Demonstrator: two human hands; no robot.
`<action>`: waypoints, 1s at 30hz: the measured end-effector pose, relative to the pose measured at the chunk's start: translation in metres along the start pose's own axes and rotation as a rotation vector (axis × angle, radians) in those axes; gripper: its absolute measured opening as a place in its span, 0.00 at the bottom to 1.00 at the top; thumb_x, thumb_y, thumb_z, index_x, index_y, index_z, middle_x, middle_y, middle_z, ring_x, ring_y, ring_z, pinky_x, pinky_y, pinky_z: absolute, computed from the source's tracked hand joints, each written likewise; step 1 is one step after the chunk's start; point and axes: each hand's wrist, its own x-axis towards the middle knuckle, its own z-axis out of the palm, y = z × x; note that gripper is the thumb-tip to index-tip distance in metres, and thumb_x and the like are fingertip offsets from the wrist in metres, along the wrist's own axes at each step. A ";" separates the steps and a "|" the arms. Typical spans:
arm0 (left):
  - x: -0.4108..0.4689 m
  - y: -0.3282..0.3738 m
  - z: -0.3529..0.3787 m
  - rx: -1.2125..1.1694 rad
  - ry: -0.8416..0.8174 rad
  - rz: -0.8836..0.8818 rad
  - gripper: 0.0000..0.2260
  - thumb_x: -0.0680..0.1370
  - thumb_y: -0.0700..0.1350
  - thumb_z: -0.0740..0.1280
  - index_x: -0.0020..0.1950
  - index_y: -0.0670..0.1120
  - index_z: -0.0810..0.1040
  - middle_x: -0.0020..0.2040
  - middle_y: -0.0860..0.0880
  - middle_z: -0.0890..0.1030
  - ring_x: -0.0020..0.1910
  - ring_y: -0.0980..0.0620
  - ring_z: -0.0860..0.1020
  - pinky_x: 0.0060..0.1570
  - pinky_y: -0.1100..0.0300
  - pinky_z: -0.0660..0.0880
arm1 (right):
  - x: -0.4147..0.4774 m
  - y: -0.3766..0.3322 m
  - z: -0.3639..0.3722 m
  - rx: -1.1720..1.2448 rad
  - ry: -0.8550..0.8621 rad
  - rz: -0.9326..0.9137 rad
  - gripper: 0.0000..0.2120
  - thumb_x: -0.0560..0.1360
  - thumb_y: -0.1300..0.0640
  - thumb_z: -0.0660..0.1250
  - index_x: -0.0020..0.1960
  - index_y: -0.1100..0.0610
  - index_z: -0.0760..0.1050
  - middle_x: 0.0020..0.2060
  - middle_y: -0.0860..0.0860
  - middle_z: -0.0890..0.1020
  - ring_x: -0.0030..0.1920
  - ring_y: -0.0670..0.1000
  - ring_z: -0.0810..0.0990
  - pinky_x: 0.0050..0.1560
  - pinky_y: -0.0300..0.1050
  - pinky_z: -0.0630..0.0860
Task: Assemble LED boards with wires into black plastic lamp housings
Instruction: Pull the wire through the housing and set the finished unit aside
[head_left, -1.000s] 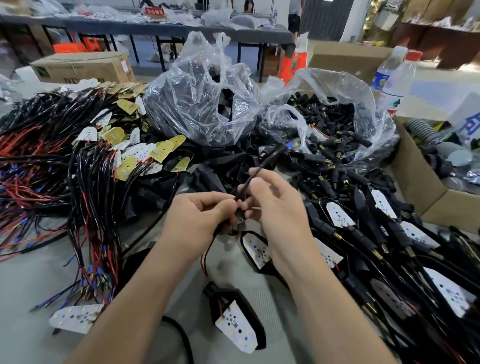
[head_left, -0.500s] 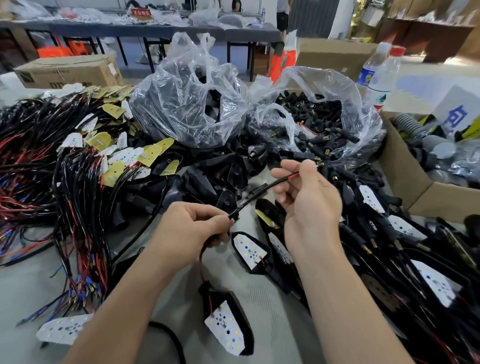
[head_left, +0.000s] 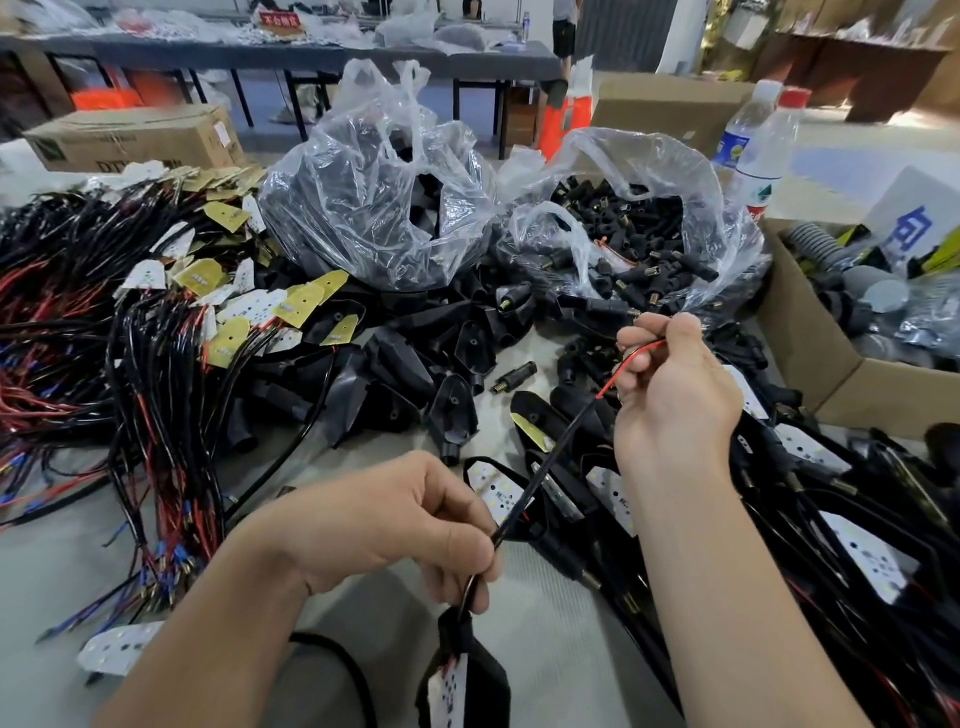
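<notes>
My left hand (head_left: 395, 525) pinches a black sheathed wire (head_left: 550, 457) low down, just above a black lamp housing (head_left: 467, 675) that hangs from it with a white LED board inside. My right hand (head_left: 670, 395) holds the wire's far end, where a red lead (head_left: 631, 361) shows between its fingers. The wire runs taut between both hands. Empty black housings (head_left: 395, 374) lie heaped in the middle. Finished housings with LED boards (head_left: 852, 551) pile up on the right.
Bundles of red and black wires with LED boards (head_left: 145, 332) cover the left. Two clear bags (head_left: 379, 208) of black parts stand at the back, one holding connectors (head_left: 634, 234). A cardboard box (head_left: 810, 364) and water bottles (head_left: 758, 150) sit at the right.
My right hand has drawn the wire end up and to the right, away from my left hand, stretching the wire. The housing has dropped lower toward the near edge.
</notes>
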 end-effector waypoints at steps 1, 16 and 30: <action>0.000 -0.001 -0.001 0.014 0.007 -0.005 0.05 0.75 0.48 0.72 0.43 0.48 0.85 0.41 0.46 0.87 0.37 0.55 0.81 0.42 0.65 0.77 | 0.002 0.000 -0.001 0.001 0.006 -0.001 0.16 0.86 0.58 0.59 0.43 0.61 0.78 0.29 0.52 0.82 0.24 0.45 0.71 0.25 0.37 0.67; 0.021 -0.003 -0.004 -0.453 0.801 0.160 0.15 0.84 0.39 0.60 0.44 0.40 0.83 0.34 0.43 0.81 0.32 0.47 0.81 0.37 0.55 0.81 | -0.046 0.024 0.015 -0.774 -0.759 0.083 0.08 0.78 0.61 0.68 0.42 0.57 0.83 0.34 0.54 0.85 0.31 0.50 0.80 0.35 0.44 0.78; 0.024 0.002 -0.005 -0.691 1.111 0.360 0.12 0.85 0.43 0.62 0.49 0.43 0.84 0.47 0.41 0.87 0.43 0.48 0.86 0.41 0.56 0.83 | -0.077 0.032 0.007 -1.104 -0.980 -0.086 0.51 0.66 0.50 0.81 0.78 0.30 0.55 0.58 0.34 0.80 0.57 0.30 0.77 0.53 0.25 0.72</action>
